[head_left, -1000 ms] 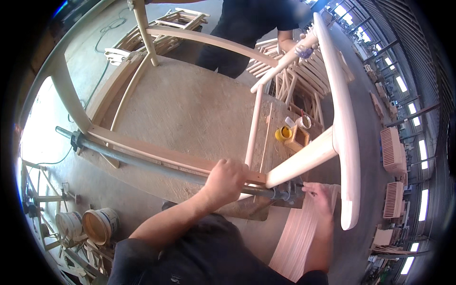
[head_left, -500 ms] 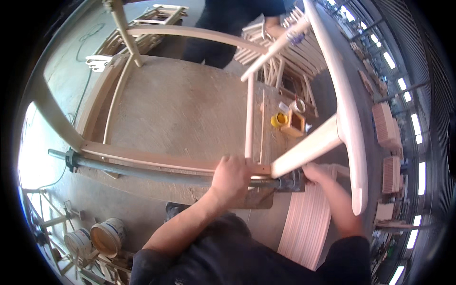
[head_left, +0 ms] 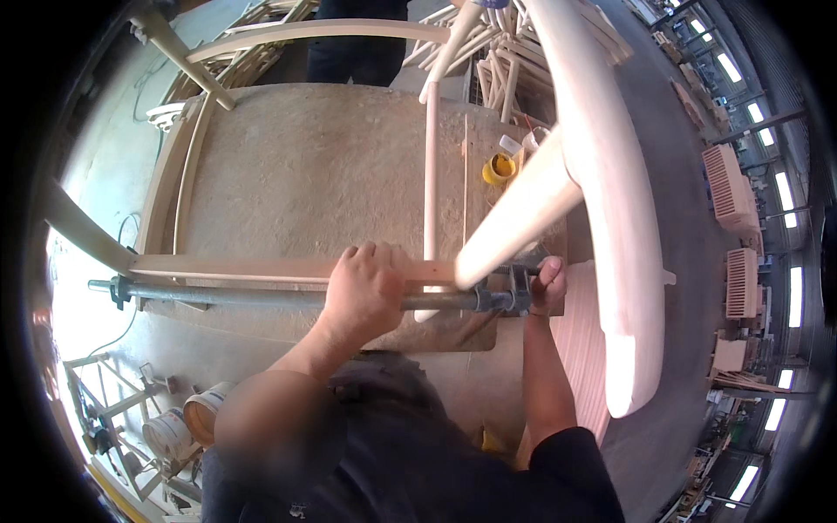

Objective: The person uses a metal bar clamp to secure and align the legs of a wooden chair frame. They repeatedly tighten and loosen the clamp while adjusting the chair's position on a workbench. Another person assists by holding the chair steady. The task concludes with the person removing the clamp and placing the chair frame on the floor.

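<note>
A pale wooden chair frame stands on the workbench, its long rail (head_left: 227, 267) running across in front of me. Alongside the rail's near side lies a grey metal pipe clamp (head_left: 244, 297), with a jaw at the far left and a screw end (head_left: 514, 295) at the right. My left hand (head_left: 366, 283) is wrapped over the rail and the pipe, near the rail's right part. At the clamp's screw end my right hand (head_left: 547, 283) is closed around its handle, mostly hidden by the fingers. A slanting leg (head_left: 514, 213) meets the rail between my hands and joins a thick curved armrest (head_left: 610, 192).
The brown workbench top (head_left: 323, 166) lies beneath the frame. A yellow tub (head_left: 499, 168) sits on its right side. Striped wooden slats (head_left: 580, 349) are stacked to the right, below the armrest. Buckets (head_left: 170, 433) stand at lower left. Another person (head_left: 357, 44) stands beyond the bench.
The view has shifted, and the armrest looms larger. My right hand and the clamp's screw end, partly hidden behind the leg before, now show plainly. My left hand still grips the rail.
</note>
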`<state>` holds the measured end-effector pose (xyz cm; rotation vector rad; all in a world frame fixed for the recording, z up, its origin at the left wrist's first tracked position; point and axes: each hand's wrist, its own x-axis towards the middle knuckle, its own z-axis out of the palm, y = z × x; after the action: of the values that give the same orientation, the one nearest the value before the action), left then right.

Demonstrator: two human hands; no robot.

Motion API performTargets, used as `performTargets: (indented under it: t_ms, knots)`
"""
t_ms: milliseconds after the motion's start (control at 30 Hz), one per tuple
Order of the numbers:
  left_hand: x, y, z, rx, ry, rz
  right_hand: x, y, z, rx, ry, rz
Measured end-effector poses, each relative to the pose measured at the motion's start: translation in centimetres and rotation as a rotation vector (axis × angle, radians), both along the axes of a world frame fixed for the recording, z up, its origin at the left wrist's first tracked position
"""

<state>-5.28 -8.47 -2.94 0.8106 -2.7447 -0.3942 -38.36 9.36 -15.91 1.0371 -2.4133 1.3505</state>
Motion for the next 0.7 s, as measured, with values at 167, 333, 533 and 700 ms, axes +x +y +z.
performTargets:
  t_ms: [167, 333, 533, 700]
  knots:
    - [-0.2, 0.5, -0.5, -0.017, -0.008, 0.036, 1.7, -2.1, 1.8, -0.185, -0.002, 0.135]
    - [-0.7, 0.9, -0.2, -0.020, -0.025, 0.050, 0.1, -1.7, 7.5, -0.017, -0.567, 0.265]
    - [-1.0, 1.1, -0.6, -0.108, -0.068, 0.054, 1.7, -4.5, 11.6, -0.267, -0.960, 0.169]
    - [-0.1, 0.9, -0.4, -0.112, -0.029, 0.018, 3.3, -6.2, 9.5, -0.590, -1.001, 0.030]
